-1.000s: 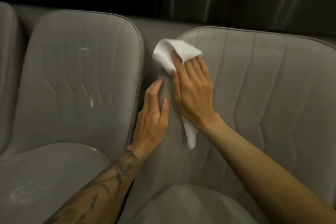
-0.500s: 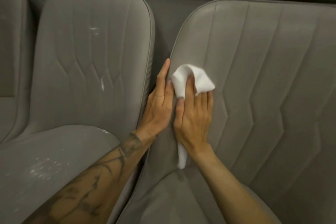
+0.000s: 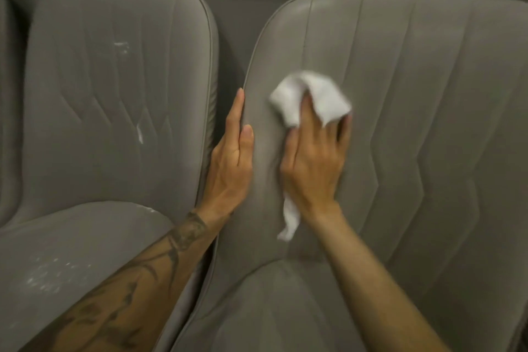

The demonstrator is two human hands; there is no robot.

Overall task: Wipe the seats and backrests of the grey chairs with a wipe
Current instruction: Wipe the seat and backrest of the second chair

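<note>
The wide grey padded chair backrest [image 3: 414, 88] has open room toward three o'clock; its piped edge at nine o'clock is braced by the flat, straight-fingered left hand [image 3: 231, 166]. The right hand [image 3: 311, 168] presses flat on the soft, light white wipe [image 3: 317, 94] at centre, which likely bunches unless pinned under the palm.

Two chairs side by side: left backrest [image 3: 114, 94] at 9 o'clock, right backrest [image 3: 414, 123] at 3 o'clock. Each seat, left seat [image 3: 71, 251] and right seat [image 3: 285, 308], lies before its backrest. The right hand [image 3: 313, 163] lies on the right backrest with the wipe [image 3: 317, 97] at its 12 o'clock. The left hand [image 3: 231, 163] rests against that backrest's 9 o'clock edge.
</note>
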